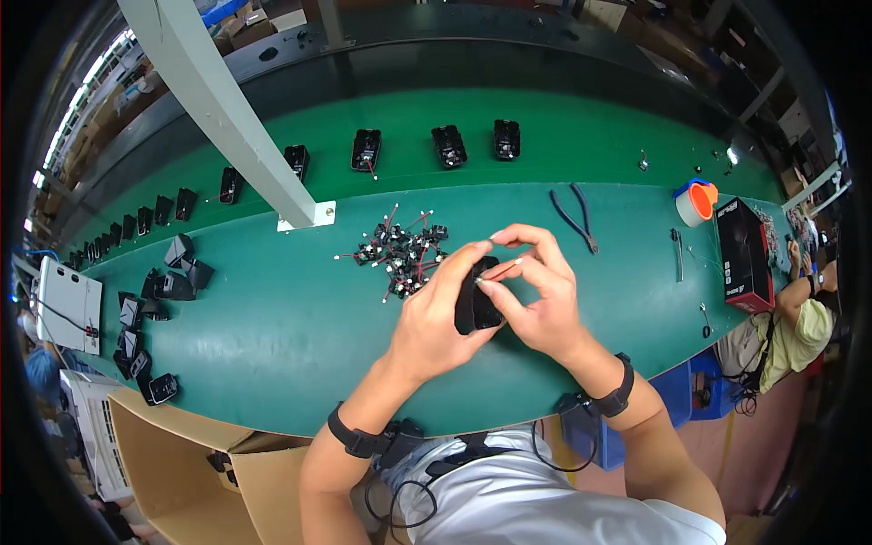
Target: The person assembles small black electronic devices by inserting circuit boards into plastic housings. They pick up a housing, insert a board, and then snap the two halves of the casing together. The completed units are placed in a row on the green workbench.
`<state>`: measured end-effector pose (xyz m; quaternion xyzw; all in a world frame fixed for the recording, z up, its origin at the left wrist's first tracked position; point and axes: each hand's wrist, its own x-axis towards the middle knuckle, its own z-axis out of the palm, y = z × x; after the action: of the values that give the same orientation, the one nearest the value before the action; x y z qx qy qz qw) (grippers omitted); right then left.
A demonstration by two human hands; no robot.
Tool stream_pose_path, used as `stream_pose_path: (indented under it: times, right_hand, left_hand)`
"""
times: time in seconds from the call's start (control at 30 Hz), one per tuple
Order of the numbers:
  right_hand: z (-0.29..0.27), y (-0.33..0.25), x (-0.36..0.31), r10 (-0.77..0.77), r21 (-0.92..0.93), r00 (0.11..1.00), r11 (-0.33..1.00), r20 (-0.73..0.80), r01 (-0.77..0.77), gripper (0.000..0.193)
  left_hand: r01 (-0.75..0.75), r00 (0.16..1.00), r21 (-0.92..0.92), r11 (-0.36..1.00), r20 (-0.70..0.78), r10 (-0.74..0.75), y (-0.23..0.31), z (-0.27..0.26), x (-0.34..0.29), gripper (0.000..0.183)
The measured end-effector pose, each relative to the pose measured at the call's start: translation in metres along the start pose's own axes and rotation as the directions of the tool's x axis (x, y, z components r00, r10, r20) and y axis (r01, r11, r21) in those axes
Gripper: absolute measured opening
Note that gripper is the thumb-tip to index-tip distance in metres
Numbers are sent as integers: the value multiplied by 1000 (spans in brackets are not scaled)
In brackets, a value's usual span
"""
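My left hand is wrapped round a black plastic housing, held over the green worktable with its hollow side partly showing. At the housing's upper part, my right hand pinches a short red wire with a small pale end. What the wire joins to inside the housing is hidden by my fingers. Just left of and beyond my hands lies a loose pile of small black parts with red and black wires. Blue-handled pliers rest beyond my right hand.
Black housings stand in a row along the far green strip; more cluster at left. A grey post rises from the table. At right are an orange-and-white cup, tweezers, a black-and-red box and another person.
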<state>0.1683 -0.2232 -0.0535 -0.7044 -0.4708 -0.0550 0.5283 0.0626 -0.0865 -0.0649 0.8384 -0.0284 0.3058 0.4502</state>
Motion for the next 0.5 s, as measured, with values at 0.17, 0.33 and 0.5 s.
stream_pose_path:
  times: [0.17,0.33,0.5]
  right_hand:
    - [-1,1,3,-22,-92,1000,996,9,22,13]
    - [-10,12,6,72,183,989,979,131,-95,18]
    - [-13,10,6,314,521,907,744,279,-418,33]
  left_hand:
    - [11,1000,-10,1000,15,-11,3,1,0,85]
    - [-84,995,-36,996,43,86,-1,3,0,86]
    - [-66,993,-165,984,86,81,7,-6,4,79]
